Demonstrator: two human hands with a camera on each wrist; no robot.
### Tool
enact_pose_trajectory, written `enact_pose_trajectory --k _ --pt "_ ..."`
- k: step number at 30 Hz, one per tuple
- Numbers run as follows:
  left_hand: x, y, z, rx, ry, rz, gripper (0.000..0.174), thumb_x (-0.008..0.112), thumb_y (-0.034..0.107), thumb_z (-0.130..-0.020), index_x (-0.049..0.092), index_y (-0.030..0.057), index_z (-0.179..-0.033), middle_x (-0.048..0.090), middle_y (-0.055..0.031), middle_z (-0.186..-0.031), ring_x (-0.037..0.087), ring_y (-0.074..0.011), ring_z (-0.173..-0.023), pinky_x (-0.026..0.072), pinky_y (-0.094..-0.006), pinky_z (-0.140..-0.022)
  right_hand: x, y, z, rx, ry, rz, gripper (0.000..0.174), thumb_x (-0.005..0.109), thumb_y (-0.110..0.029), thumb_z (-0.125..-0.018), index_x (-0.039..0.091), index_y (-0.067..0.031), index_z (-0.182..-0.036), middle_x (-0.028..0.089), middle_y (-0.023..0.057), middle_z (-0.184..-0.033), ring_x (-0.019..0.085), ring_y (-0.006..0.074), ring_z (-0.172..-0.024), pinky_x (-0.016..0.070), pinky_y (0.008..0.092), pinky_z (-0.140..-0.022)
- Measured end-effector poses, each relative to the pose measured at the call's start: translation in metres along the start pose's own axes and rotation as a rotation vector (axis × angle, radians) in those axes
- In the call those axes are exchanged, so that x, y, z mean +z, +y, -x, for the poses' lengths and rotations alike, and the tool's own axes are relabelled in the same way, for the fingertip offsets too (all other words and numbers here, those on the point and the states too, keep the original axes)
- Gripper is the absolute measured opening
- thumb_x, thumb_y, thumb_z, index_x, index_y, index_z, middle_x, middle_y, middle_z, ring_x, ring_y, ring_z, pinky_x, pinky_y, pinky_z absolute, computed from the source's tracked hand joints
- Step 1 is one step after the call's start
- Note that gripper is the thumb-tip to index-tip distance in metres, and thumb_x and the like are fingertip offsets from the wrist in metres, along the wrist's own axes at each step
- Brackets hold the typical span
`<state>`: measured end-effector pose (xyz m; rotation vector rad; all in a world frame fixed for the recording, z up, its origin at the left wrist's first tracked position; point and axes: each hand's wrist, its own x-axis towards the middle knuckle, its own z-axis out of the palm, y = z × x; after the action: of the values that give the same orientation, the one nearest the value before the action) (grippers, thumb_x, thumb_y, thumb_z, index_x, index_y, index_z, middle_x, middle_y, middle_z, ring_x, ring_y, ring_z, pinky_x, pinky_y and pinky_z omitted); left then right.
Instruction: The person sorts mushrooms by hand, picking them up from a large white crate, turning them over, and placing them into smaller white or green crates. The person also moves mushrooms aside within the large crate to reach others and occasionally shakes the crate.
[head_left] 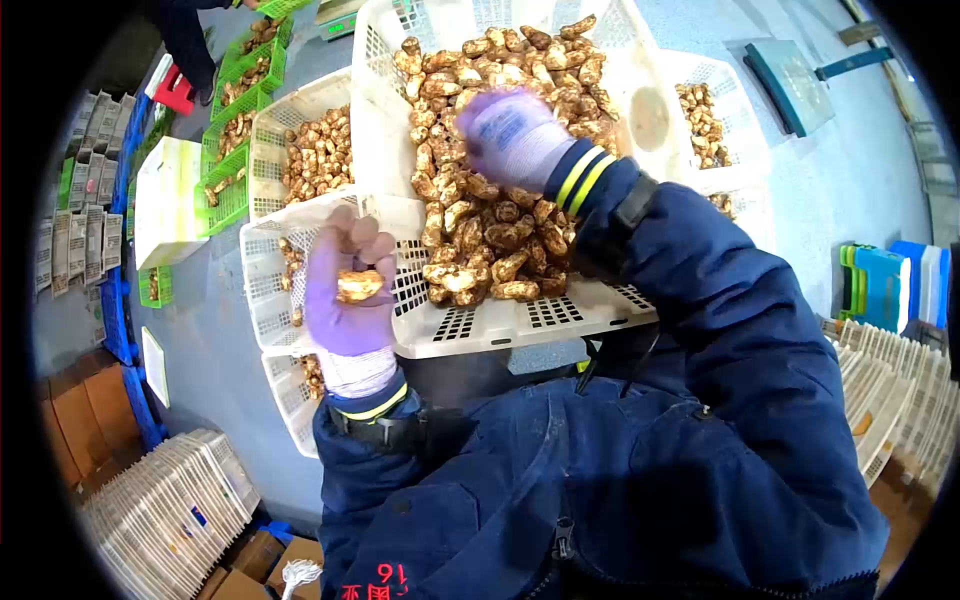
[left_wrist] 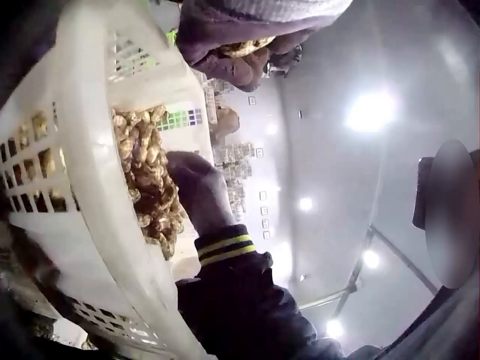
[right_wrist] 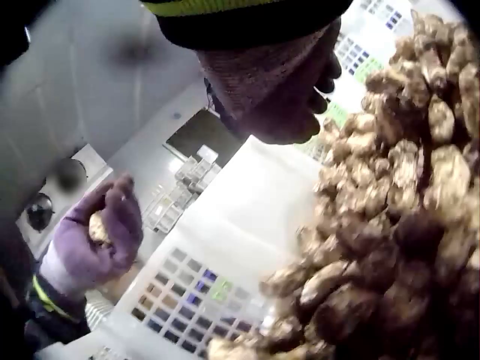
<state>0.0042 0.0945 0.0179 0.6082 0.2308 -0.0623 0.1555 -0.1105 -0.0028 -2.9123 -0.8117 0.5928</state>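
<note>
A large white plastic basket (head_left: 375, 130) in front of me holds a heap of brown and cream matsutake mushrooms (head_left: 500, 235). My left hand (head_left: 345, 290), in a purple knit glove, grips one matsutake mushroom (head_left: 358, 286) just left of the basket's near corner. That mushroom's pale side also shows between the curled fingers in the right wrist view. Over the heap, my right hand (head_left: 515, 140) wears a matching glove and is blurred in the head view. Its fingers (right_wrist: 304, 127) bend loosely above the mushrooms in the right wrist view, with no mushroom showing in them; the palm is hidden.
Smaller white baskets (head_left: 262, 245) with mushrooms flank the big one on the left, another (head_left: 735, 100) on the right. Green crates (head_left: 235, 190) and a white foam box (head_left: 170, 205) stand farther left. A blue platform scale (head_left: 790, 85) is at right; another person's leg (head_left: 190, 40) shows at upper left.
</note>
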Motion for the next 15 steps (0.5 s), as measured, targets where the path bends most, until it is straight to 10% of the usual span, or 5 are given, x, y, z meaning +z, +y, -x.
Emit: enact_pose_trajectory --k 5,10,15 --pt "0.009 -0.053 0.007 -0.243 0.101 -0.295 0.051 0.059 0.022 -0.095 0.044 -0.0010 -0.138 0.060 -0.0157 -0.114 0.059 -0.0190 -0.090 0.0491 -0.0260 -0.070 0.073 -0.016 -0.011 -0.263 0.092 0.015 0.022 0.059 -0.021 -0.084 0.065 -0.0050 -0.097 0.068 0.0175 -0.088 0.067 0.0359 -0.085 0.0536 0.0438 -0.076" --pt "0.003 -0.063 0.007 -0.197 0.093 -0.253 0.055 0.054 0.019 -0.096 0.035 0.0019 -0.145 0.053 -0.0170 -0.127 0.058 -0.0261 -0.106 0.0519 -0.0437 -0.093 0.031 0.030 0.004 0.087 0.137 -0.275 0.029 0.058 -0.028 -0.086 0.067 -0.0060 -0.104 0.069 0.0177 -0.096 0.068 0.0355 -0.088 0.0534 0.0443 -0.079" --pt "0.016 -0.059 0.004 -0.253 0.073 -0.108 0.057 0.052 0.017 -0.097 0.030 0.0054 -0.149 0.050 -0.0176 -0.134 0.055 -0.0312 -0.119 0.0524 -0.0492 -0.094 -0.033 0.014 0.029 -0.252 -0.125 -0.640 0.047 0.063 -0.034 -0.091 0.059 -0.0063 -0.129 0.070 0.0152 -0.103 0.068 0.0249 -0.096 0.0530 0.0362 -0.084"
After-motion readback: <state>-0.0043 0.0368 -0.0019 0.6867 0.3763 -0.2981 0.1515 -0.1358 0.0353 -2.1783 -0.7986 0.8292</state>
